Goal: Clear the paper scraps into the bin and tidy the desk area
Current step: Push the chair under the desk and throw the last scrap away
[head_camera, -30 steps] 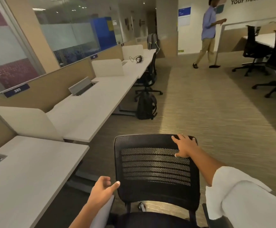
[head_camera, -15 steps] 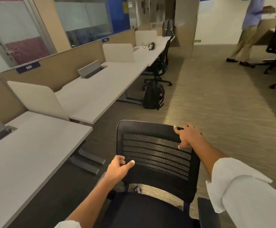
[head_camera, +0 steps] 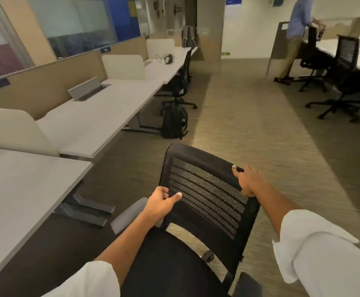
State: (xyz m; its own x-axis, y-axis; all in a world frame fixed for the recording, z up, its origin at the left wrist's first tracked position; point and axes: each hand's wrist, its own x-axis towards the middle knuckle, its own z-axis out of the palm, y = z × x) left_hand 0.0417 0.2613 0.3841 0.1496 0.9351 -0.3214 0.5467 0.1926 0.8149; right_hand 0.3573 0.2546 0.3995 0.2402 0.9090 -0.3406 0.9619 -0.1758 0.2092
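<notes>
A black mesh-backed office chair [head_camera: 204,189] stands right in front of me, its backrest turned a little to the left. My left hand [head_camera: 160,203] grips the backrest's left edge, thumb on the mesh. My right hand [head_camera: 246,180] holds the top right corner of the backrest, fingers curled over the rim. A long white desk [head_camera: 20,189] runs along my left, its near edge beside the chair. No paper scraps or bin show in this view.
More white desks [head_camera: 101,116] with beige dividers continue away on the left. A black backpack [head_camera: 174,122] sits on the carpet beside another black chair [head_camera: 180,82]. Two more chairs [head_camera: 342,78] and a standing person [head_camera: 294,35] are at the far right.
My left hand rose from beside the seat and took hold of the backrest's left edge. The chair turned and shifted toward the desk. The far person walked right to a chair.
</notes>
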